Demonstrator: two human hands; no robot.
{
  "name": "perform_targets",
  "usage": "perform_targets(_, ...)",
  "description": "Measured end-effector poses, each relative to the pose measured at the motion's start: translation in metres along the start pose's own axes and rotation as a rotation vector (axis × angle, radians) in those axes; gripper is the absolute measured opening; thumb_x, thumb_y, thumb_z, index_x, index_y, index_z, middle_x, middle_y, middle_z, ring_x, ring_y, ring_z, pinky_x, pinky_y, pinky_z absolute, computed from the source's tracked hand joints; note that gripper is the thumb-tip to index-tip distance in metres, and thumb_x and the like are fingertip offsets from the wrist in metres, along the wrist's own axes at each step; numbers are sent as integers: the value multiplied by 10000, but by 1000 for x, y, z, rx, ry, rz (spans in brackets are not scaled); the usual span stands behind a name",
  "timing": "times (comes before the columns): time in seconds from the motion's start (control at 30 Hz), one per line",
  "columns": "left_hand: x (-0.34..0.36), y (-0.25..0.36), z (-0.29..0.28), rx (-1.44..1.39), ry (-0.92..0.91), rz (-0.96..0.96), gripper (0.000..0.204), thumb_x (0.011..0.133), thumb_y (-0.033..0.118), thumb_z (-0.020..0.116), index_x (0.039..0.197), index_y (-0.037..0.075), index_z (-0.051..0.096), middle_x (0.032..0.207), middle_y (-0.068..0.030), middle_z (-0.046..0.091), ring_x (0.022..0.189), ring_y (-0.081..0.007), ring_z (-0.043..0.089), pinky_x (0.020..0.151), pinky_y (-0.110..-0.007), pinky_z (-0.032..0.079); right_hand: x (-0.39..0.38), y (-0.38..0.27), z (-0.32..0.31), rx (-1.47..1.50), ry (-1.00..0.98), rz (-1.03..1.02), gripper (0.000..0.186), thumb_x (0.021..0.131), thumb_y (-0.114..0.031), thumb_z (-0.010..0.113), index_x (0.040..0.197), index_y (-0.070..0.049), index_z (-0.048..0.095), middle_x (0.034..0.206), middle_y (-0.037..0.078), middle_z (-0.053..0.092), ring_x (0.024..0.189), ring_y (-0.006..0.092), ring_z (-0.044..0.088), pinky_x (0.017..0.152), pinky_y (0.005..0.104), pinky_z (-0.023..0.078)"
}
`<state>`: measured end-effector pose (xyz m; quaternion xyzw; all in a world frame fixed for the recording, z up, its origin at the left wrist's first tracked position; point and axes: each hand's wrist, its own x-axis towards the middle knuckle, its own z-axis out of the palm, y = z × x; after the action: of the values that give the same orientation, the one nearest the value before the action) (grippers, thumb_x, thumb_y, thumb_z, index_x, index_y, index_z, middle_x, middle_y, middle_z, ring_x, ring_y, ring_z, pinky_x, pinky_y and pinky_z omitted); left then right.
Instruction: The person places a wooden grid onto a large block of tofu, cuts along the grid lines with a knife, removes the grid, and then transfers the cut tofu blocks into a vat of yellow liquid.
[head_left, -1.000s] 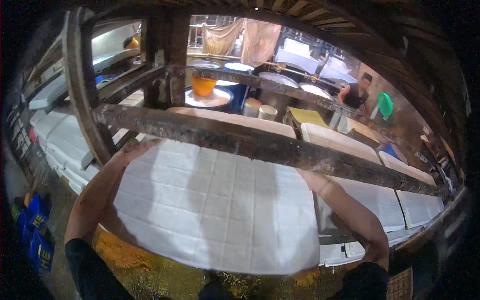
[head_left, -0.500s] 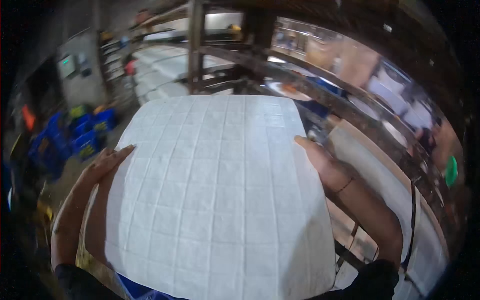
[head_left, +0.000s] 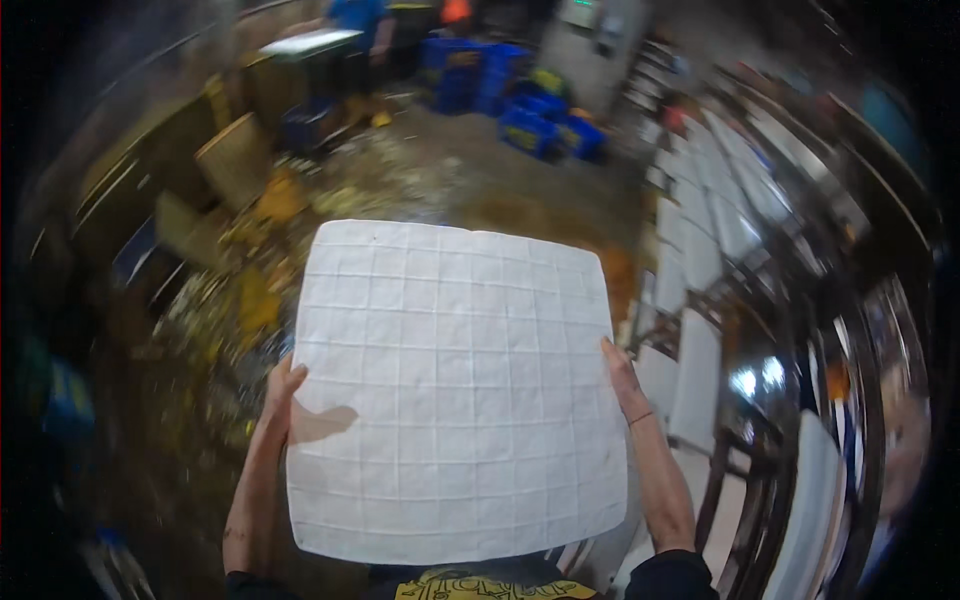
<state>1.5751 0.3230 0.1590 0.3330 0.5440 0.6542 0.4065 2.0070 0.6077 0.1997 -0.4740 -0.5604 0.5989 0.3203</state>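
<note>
Out in front of me I carry a large white square slab (head_left: 455, 390) with rounded corners. Raised lines cross its face in a grid, and I cannot tell what it is made of. My left hand (head_left: 286, 380) grips its left edge, thumb over the top face. On the opposite edge my right hand (head_left: 621, 378) has the same hold, with a thin band round the wrist. The fingers of both hands are hidden beneath the slab. A shadow of my left hand falls on the slab's left part.
Dark racks (head_left: 730, 450) holding long white slabs stand along the right. Blue crates (head_left: 535, 125) sit at the far wall. Yellow and pale scraps (head_left: 260, 300) litter the wet floor at left, near leaning boards (head_left: 235, 160). A person in blue (head_left: 357, 18) is at the far left.
I have turned left, away from the racks, which now lie on my right. The slab has come along in both hands, now over the open floor, and looks smaller.
</note>
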Motion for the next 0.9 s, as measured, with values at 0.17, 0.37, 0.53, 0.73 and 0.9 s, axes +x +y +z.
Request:
perform_targets(0.17, -157, 16, -177, 114, 430, -97, 861, 755, 442, 717, 1382, -70, 422, 1295, -172, 556, 1196, -239, 520, 1018, -357, 391, 5, 64, 222, -100, -325, 38, 536, 1005, -375, 449, 1276, 78, 540, 1268, 148, 578, 1162, 214, 536, 1025, 323, 399)
perform_targets(0.37, -306, 67, -347, 179, 756, -110, 997, 694, 503, 762, 1394, -102, 390, 1292, -209, 549, 1184, -267, 532, 1012, -352, 404, 17, 122, 468, -269, -587, -125, 521, 1014, -355, 443, 1292, 77, 527, 1304, 162, 559, 1198, 224, 515, 1052, 338, 378)
perform_targets(0.53, -359, 140, -461, 162, 911, -7, 859, 747, 515, 730, 1320, -82, 501, 1227, -154, 590, 1139, -213, 534, 996, -326, 396, 11, 69, 665, -312, -781, -138, 606, 977, -429, 491, 1339, 57, 483, 1315, 106, 531, 1218, 195, 480, 1068, 311, 335)
perform_targets(0.73, -326, 213, -562, 124, 1171, -79, 821, 800, 521, 656, 1379, -27, 459, 1291, -137, 559, 1208, -263, 492, 1038, -380, 350, 41, -71, 844, -19, -997, -53, 403, 958, -395, 526, 1111, -38, 632, 964, 30, 632, 828, 115, 588, 732, 253, 491)
perform_targets(0.9, -295, 221, -727, 246, 1282, -120, 839, 801, 493, 634, 1459, 50, 360, 1449, -143, 429, 1372, -284, 337, 1066, -467, 313, 141, -77, 986, 172, -889, -166, 329, 942, -324, 558, 1052, -28, 650, 939, 48, 646, 809, 127, 605, 735, 247, 498)
